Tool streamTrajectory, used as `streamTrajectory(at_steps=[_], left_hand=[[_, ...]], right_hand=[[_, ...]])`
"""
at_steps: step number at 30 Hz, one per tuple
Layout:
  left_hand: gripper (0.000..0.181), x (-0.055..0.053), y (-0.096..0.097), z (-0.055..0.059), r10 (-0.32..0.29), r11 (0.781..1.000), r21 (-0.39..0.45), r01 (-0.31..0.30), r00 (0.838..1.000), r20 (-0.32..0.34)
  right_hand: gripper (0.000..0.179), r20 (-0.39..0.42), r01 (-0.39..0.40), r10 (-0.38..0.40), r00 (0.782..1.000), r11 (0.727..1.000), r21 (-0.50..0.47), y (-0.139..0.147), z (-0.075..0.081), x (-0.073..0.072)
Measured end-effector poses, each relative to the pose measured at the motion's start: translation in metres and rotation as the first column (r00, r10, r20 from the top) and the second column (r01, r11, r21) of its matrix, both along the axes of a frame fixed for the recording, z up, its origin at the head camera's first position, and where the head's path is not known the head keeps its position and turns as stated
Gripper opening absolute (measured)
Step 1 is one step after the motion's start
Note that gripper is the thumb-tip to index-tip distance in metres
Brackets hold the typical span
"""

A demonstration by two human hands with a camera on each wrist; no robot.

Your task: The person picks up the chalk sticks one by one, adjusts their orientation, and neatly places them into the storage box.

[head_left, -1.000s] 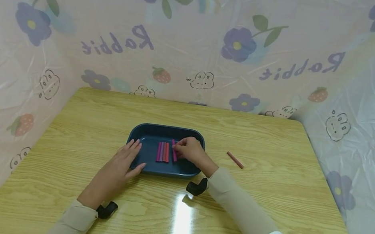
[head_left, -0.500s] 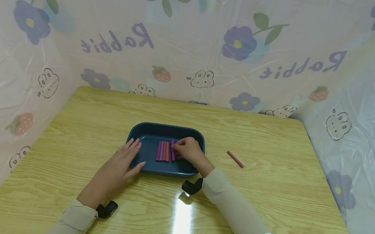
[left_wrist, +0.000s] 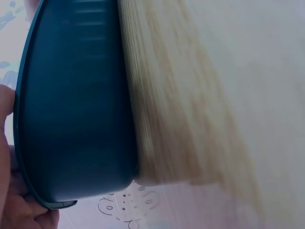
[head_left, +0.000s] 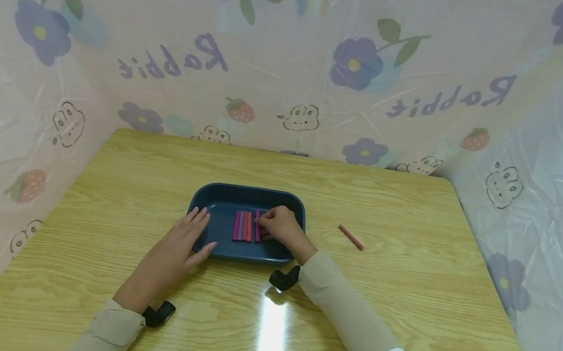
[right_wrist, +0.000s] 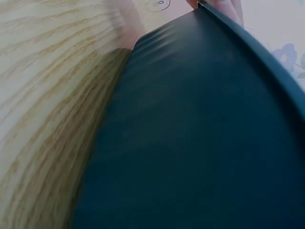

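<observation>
A dark blue tray [head_left: 219, 227] lies on the table. My left hand [head_left: 179, 245] rests at its left end, fingers straight over the rim and thumb over the front edge. In the left wrist view, the fingers [left_wrist: 28, 212] show beside the tray's rim at the lower left. Inside the tray, my right hand [head_left: 281, 227] pinches a magenta stick [head_left: 257, 235] between thumb and fingers. Just left of it, several slim sticks [head_left: 243, 227] in magenta, purple and red lie side by side in a row. The right wrist view is mostly filled by the tray's outer wall [right_wrist: 190, 124].
A single brownish-red stick [head_left: 351, 237] lies slantwise on the wooden table [head_left: 395, 289], right of the tray. A printed cloth [head_left: 276, 65] hangs behind the table and along both sides. Black wrist mounts [head_left: 159, 314] sit by each cuff.
My right hand has shifted slightly left with the magenta stick, bringing it closer to the row and more nearly parallel to it. The left hand has stayed on the tray.
</observation>
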State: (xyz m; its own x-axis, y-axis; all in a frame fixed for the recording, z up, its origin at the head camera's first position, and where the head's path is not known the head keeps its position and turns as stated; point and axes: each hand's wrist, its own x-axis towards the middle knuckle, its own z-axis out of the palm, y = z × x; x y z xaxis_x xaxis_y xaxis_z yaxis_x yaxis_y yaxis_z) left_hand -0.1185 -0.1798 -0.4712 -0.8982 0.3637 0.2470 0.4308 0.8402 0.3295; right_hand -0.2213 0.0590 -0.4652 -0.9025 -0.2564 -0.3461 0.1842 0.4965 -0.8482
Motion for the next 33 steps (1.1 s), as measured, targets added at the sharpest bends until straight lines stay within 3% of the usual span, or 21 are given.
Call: streamTrajectory(at_steps=[33], left_hand=[[0.067,0.0002,0.0004,0.0033,-0.010,1.000,-0.025,0.010,1.000,0.028]], right_hand=[[0.018,0.008,-0.011,0.011,1.000,1.000,0.012,-0.0004,-0.0020,-0.0024]])
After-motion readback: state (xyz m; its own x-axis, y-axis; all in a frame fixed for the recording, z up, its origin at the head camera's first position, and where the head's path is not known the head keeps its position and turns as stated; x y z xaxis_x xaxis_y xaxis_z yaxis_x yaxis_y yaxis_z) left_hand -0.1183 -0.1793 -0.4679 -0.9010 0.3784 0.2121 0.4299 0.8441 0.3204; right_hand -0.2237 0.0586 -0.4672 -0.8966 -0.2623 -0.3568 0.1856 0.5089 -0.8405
